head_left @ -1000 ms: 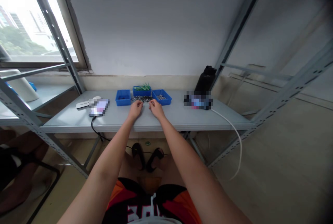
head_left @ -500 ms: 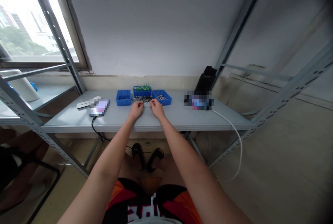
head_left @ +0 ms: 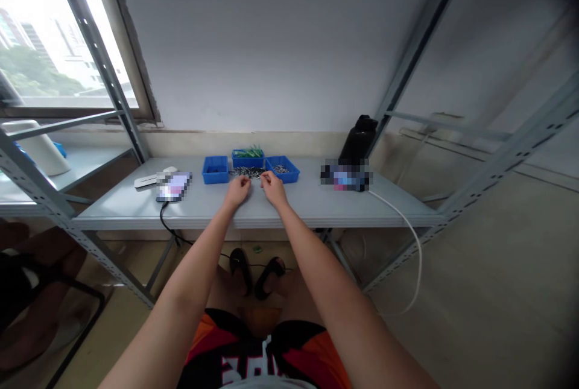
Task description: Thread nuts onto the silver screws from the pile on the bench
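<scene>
My left hand rests at the near side of a pile of small dark and silvery parts, its fingers pinched together. Just to the right, my right hand is also closed in a pinch; what either hand holds is too small to make out. Behind the pile stands a blue tray with green strips in it. A left blue tray has dark pieces inside, and a right blue tray holds small silvery pieces.
On the grey tabletop, a phone with a black cable and a white object lie at left. A black bottle and a blurred device with a white cable are at right. Metal posts flank the table; a person's legs show at far left.
The light piece seen between my fingertips earlier no longer shows clearly. Both hands stay in nearly the same place, and the trays have not moved.
</scene>
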`<state>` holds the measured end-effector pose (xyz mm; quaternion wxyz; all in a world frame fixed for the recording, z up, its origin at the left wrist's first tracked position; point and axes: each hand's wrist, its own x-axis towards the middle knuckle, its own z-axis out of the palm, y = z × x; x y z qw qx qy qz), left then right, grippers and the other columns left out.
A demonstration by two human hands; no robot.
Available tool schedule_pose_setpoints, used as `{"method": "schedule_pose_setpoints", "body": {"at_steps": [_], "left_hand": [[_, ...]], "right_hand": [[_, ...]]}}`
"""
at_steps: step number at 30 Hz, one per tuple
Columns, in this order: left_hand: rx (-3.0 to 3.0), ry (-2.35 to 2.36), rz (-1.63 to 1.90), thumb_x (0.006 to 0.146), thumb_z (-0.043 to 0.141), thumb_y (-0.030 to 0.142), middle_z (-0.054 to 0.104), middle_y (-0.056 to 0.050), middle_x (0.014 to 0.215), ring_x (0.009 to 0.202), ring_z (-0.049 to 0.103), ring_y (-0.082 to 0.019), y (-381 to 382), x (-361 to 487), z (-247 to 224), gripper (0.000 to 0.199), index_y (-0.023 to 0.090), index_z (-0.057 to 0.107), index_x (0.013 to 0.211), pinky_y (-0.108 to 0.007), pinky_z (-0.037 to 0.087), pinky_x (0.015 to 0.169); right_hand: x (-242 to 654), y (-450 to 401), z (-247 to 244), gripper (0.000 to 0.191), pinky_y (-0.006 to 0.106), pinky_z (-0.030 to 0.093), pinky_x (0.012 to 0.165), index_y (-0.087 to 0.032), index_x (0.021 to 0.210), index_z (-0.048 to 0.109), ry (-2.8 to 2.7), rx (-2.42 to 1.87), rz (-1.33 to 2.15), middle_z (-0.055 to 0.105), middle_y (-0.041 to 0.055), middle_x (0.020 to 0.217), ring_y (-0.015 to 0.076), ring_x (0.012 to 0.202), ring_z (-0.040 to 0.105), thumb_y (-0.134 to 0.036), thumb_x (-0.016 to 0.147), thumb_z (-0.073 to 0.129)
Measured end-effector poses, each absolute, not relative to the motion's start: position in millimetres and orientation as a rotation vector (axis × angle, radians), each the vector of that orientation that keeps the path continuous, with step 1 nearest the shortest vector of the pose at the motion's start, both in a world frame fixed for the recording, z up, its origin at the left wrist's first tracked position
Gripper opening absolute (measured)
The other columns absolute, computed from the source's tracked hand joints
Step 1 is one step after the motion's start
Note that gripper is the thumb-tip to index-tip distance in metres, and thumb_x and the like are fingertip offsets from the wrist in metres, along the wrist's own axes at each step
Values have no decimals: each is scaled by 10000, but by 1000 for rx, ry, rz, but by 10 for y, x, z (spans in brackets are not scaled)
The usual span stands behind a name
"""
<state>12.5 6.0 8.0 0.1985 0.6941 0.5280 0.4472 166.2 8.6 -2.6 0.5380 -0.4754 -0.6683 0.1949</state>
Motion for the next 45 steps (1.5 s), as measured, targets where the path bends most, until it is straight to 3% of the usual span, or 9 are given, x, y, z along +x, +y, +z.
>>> {"method": "schedule_pose_setpoints", "body": {"at_steps": [22,45], "left_hand": [[1875,1372,1439,842,504,200,645,-41,815,775,593,-163,110,105,36,91,172,580,799,-278,477,751],[2033,1449,1275,818,549,209,698,-77,824,767,620,-191,94,123,59,127,156,663,797,-312,478,775]], "right_hand": [[1623,36,-14,167,261,415,713,-213,911,680,-2025,-1358,310,720,66,844,202,786,629,-240,891,516],[1649,62,-17,214,292,425,718,-232,989,550,-1655,-1205,369,656,30,754,203,732,610,-348,932,379]]}}
